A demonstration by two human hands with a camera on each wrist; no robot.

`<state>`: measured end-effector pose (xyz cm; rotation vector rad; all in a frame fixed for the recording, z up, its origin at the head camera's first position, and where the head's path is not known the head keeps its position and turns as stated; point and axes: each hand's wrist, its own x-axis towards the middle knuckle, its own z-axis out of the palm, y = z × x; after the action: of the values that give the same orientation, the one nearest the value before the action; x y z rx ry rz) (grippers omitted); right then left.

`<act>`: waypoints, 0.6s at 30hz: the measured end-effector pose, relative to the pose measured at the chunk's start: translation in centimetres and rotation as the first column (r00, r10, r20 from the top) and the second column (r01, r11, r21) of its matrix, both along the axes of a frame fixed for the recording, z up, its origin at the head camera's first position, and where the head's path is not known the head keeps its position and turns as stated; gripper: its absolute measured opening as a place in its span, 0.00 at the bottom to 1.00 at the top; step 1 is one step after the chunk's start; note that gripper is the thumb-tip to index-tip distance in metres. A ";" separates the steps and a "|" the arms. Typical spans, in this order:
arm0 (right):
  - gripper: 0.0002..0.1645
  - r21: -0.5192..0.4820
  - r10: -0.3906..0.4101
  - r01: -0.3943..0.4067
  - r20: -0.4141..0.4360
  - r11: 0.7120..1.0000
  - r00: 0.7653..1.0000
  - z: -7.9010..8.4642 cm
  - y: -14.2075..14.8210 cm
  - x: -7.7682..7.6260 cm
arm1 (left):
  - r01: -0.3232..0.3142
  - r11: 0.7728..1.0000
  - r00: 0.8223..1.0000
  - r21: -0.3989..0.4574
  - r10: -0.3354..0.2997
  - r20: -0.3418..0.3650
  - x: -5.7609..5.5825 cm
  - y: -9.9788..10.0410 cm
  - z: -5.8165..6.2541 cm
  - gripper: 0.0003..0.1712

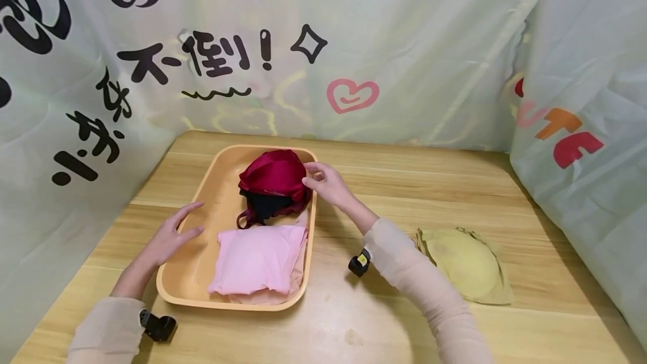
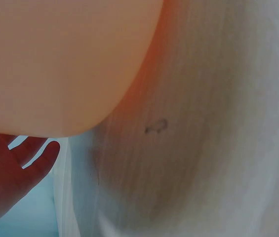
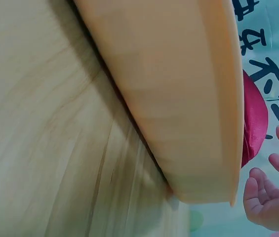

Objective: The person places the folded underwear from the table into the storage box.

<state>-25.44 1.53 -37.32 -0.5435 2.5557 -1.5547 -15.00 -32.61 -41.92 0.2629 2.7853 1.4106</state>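
Observation:
A peach plastic tray (image 1: 197, 263) holds a dark red satin bra (image 1: 275, 176), folded with its cup bulging upward, at the far right. Black fabric and a thin strap loop show beneath it. Closer to me in the same tray lies a folded pink bra (image 1: 260, 260), with paler pink cloth under it. My left hand (image 1: 167, 240) is at the tray's left rim, fingers spread and loosely bent. Beside the red bra, over the right rim, is my right hand (image 1: 328, 184). The right wrist view shows its bent fingers (image 3: 255, 197) apart from the red fabric.
A folded yellow-green bra (image 1: 467, 265) lies on the wooden table (image 1: 384, 319) to the right, past my right forearm. Printed cloth walls (image 1: 404, 44) enclose the back and both sides. Each wrist carries a small black camera (image 1: 360, 263).

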 end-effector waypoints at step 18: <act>0.25 -0.016 0.037 -0.037 -0.042 0.999 0.998 0.2 3.6 1.7 | 0.000 1.000 1.000 -0.008 0.000 -0.004 -0.1 0.0 0.0 0.33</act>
<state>-23.70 5.10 -37.15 -0.6282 2.5493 -1.5711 -15.08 -32.59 -41.95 0.2659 2.7934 1.4009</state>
